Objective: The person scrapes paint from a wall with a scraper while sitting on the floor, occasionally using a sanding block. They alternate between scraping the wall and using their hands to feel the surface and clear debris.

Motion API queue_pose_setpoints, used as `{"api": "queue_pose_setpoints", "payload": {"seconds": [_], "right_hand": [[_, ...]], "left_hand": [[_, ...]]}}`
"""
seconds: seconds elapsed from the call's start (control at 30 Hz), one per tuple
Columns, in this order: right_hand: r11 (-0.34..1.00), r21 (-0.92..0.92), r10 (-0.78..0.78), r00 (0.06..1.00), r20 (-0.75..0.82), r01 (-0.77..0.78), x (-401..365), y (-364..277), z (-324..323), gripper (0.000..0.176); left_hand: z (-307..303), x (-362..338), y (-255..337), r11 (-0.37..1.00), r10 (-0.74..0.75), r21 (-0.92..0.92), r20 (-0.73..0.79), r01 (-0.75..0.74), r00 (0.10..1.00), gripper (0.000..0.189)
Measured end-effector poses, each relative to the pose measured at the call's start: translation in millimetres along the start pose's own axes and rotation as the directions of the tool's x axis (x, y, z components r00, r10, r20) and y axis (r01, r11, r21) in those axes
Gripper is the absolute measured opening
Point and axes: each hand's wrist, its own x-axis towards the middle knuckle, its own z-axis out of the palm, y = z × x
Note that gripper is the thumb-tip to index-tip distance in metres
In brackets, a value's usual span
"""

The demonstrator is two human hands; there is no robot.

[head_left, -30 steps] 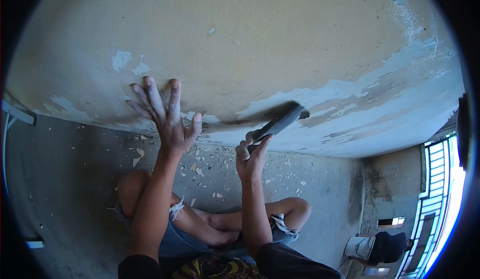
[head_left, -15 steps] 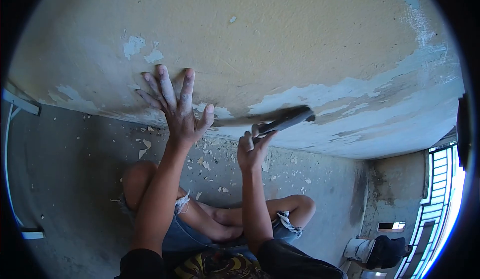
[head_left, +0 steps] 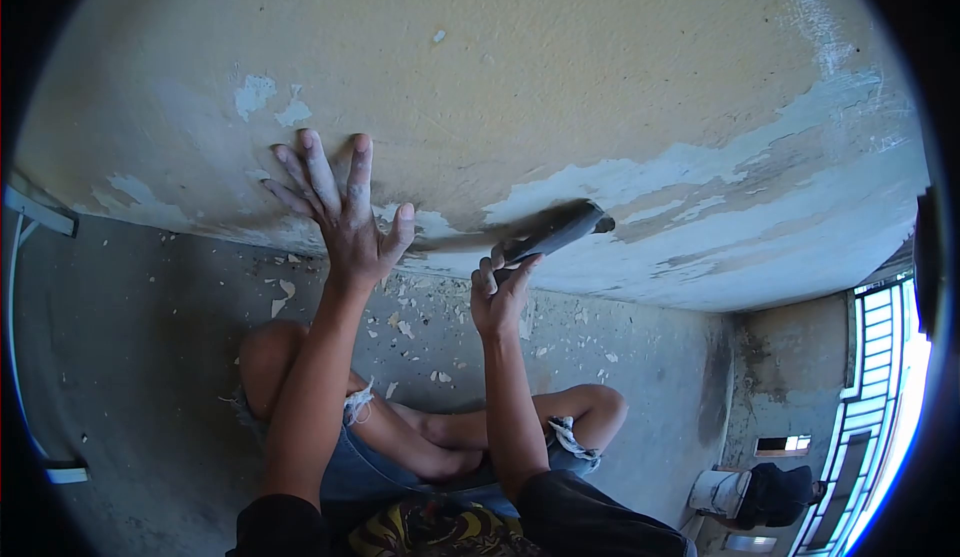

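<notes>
My left hand (head_left: 345, 207), dusty with white powder, lies with fingers spread against the tan wall (head_left: 480, 77). To its right, my right hand (head_left: 502, 285) is closed round one end of a dark, flat tool (head_left: 560, 231), whose far end is at the wall's lower part. What kind of tool it is cannot be made out. Pale blue-white patches (head_left: 640, 182) show where paint has come off around the tool. Both hands have dust on the fingers.
Paint flakes (head_left: 405, 328) lie on the grey floor (head_left: 150, 357) below the wall. My crossed legs (head_left: 440, 447) are beneath my arms. At the lower right are a person in dark clothes (head_left: 778, 497), a white bucket (head_left: 718, 492) and a barred window (head_left: 875, 357). A metal frame (head_left: 40, 212) stands at left.
The dark tool has shifted slightly left and its face is turned more into view. My left hand stays spread on the wall; the whole view has moved a little.
</notes>
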Motion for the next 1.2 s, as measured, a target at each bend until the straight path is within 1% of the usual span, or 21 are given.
{"api": "queue_pose_setpoints", "payload": {"seconds": [0.07,0.1,0.17,0.27,0.3,0.43,0.5,0.57,0.63,0.7,0.73,0.8,0.83,0.87,0.9,0.93,1.0,1.03,1.07,1.13,1.2], "right_hand": [[0.999,0.041,0.032,0.999,-0.001,-0.032,-3,-1,2,0.047],[0.994,0.04,0.1,0.992,-0.071,-0.098,-15,9,6,0.046],[0.97,-0.069,0.223,0.966,-0.126,-0.233,-33,52,-24,0.046],[0.978,-0.067,0.19,0.975,-0.118,-0.199,-41,59,-36,0.045],[0.985,-0.08,0.142,0.984,-0.104,-0.151,-36,46,-31,0.045],[0.995,-0.01,-0.097,0.995,0.011,0.097,-7,-53,29,0.044],[0.993,0.01,-0.114,0.991,0.073,0.114,-8,-72,34,0.044],[1.0,-0.002,-0.018,1.0,-0.005,0.018,-17,-48,18,0.043],[0.992,-0.083,0.083,0.991,-0.101,-0.092,-29,-1,-13,0.04],[0.983,-0.024,0.175,0.962,-0.211,-0.184,-41,22,-31,0.038],[0.99,0.004,0.136,0.968,-0.209,-0.138,-30,14,-25,0.038],[0.996,-0.069,0.049,0.995,-0.082,-0.054,-28,-13,-12,0.036],[0.996,-0.089,-0.012,0.996,-0.089,0.004,-20,-38,9,0.04],[0.991,-0.119,-0.065,0.997,-0.038,0.06,-9,-64,24,0.04],[0.982,-0.15,-0.11,0.994,0.025,0.113,-3,-82,31,0.041],[0.982,-0.134,-0.132,0.991,0.02,0.133,-3,-86,31,0.041],[0.995,-0.07,-0.071,0.997,0.023,0.073,-8,-88,36,0.043],[0.998,-0.059,-0.013,0.999,0.041,0.015,-14,-71,24,0.043],[0.997,-0.042,0.069,0.998,0.011,-0.069,-18,-43,5,0.04],[0.992,-0.02,0.126,0.988,-0.092,-0.128,-34,-7,-26,0.036],[0.995,-0.01,0.098,0.991,-0.087,-0.099,-27,-23,-20,0.036]], "left_hand": [[1,-1,0,1.0,0.002,0.022,-0.007,-0.001,1.0,0.078],[1,-1,1,1.0,0.003,0.02,-0.011,-0.003,1.0,0.078],[-1,-1,0,1.0,-0.002,0.022,0.014,0.001,1.0,0.078],[-1,-1,-3,1.0,0.019,0.02,0.02,-0.02,1.0,0.078],[-4,-3,-2,1.0,0.013,0.016,0.035,-0.014,0.999,0.078],[-7,1,4,1.0,0.016,0.01,0.063,-0.017,0.998,0.081],[-5,2,5,1.0,0.001,0.017,0.043,-0.002,0.999,0.081],[-9,4,9,1.0,0.012,0.024,0.035,-0.013,0.999,0.082],[-11,3,12,0.996,-0.02,0.087,0.074,0.013,0.997,0.082],[-18,8,20,0.993,0.049,0.103,0.073,-0.056,0.996,0.081],[-18,10,22,0.994,0.111,0.015,0.0,-0.111,0.994,0.077],[-21,10,29,0.972,0.217,0.101,-0.058,-0.211,0.974,0.072],[-21,9,32,0.962,0.258,0.108,-0.056,-0.251,0.964,0.073],[-19,7,36,0.958,0.279,0.086,-0.048,-0.274,0.959,0.072],[-18,7,39,0.953,0.297,0.076,-0.047,-0.293,0.954,0.07],[-18,5,42,0.947,0.318,0.062,-0.051,-0.315,0.947,0.07],[-13,1,46,0.939,0.317,0.131,0.031,-0.318,0.948,0.066],[-12,1,51,0.935,0.332,0.128,0.012,-0.331,0.943,0.066],[-11,1,56,0.929,0.351,0.112,0.031,-0.352,0.936,0.065],[-6,-1,55,0.92,0.376,0.103,0.053,-0.379,0.925,0.069],[0,3,56,0.915,0.383,0.113,0.053,-0.386,0.922,0.071]]}}
